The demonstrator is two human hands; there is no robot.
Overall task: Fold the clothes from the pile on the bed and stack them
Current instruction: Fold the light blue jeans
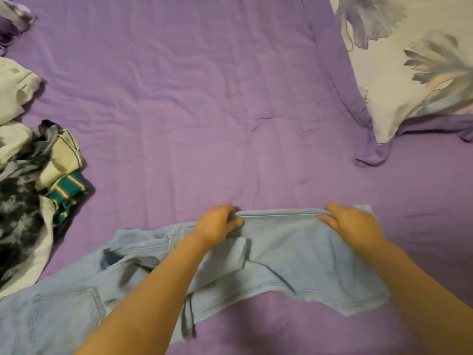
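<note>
- Light blue jeans (281, 254) lie on the purple bed (204, 98), in the near half of the head view at about 6 o'clock, spread from the 8 o'clock corner across to about 4 o'clock.
- Left hand (220, 222): fingers curled over the far folded edge of the denim, thumb underneath; it grips the jeans.
- Right hand (350, 224): same hold on the same edge, further toward 3 o'clock; fingers wrapped round the fold, gripping.
- The two hands are set well apart along one straight edge. Judgement: this keeps the fold line taut and level so the layers line up, rather than bunching in the middle.
- Long axis of the jeans runs roughly 8 o'clock to 3 o'clock. A back pocket shows at the 8 o'clock end, so the waist seems to point that way; the hem end lies under and beside the right hand.
- The held part appears doubled over itself. Judgement: folding is mid-way, garment not yet compact.
- Unfolded pile of clothes (33, 175) sits at 9 o'clock, well apart from the hands: tie-dye black and white, cream, teal striped pieces.
- Floral pillow (422, 73) at 2 o'clock.
- No finished stack is in view.
</note>
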